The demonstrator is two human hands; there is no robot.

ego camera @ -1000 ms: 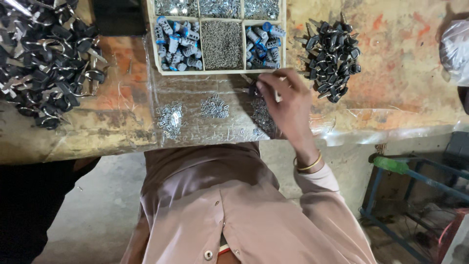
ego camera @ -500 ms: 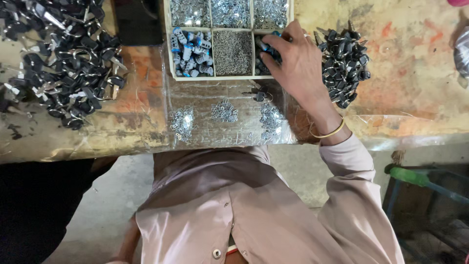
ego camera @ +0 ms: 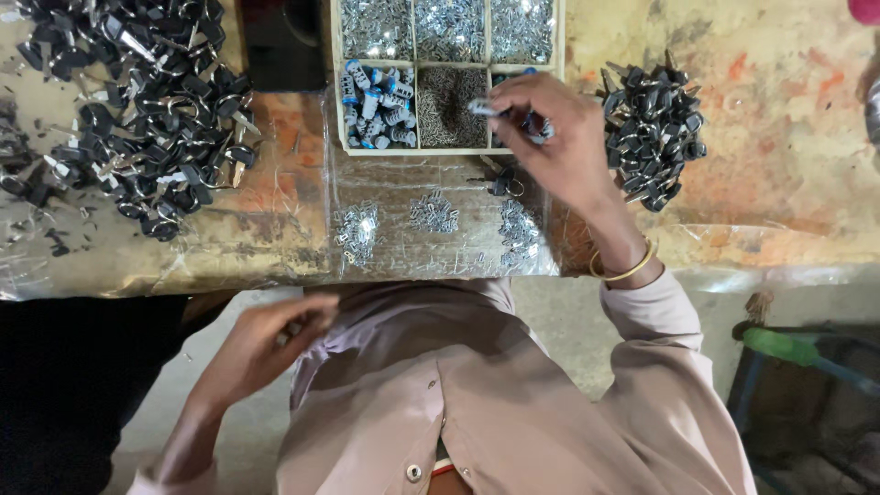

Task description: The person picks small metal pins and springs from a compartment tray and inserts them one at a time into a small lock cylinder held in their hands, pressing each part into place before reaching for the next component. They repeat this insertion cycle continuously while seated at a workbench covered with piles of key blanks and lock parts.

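Right hand (ego camera: 559, 137) pinching small blue-silver part (ego camera: 484, 108) over compartment tray (ego camera: 449, 150), left hand (ego camera: 266, 344) seemingly closed.

A green-handled tool (ego camera: 796, 350) lies on the floor (ego camera: 568, 316) beside a dark frame (ego camera: 797, 403).

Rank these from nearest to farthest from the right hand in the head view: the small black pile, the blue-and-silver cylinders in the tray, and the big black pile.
From the right hand:
1. Small black pile, just beside it on the right.
2. Blue-and-silver cylinders, in the tray's lower-left compartment.
3. Big black pile, far left of the bench.
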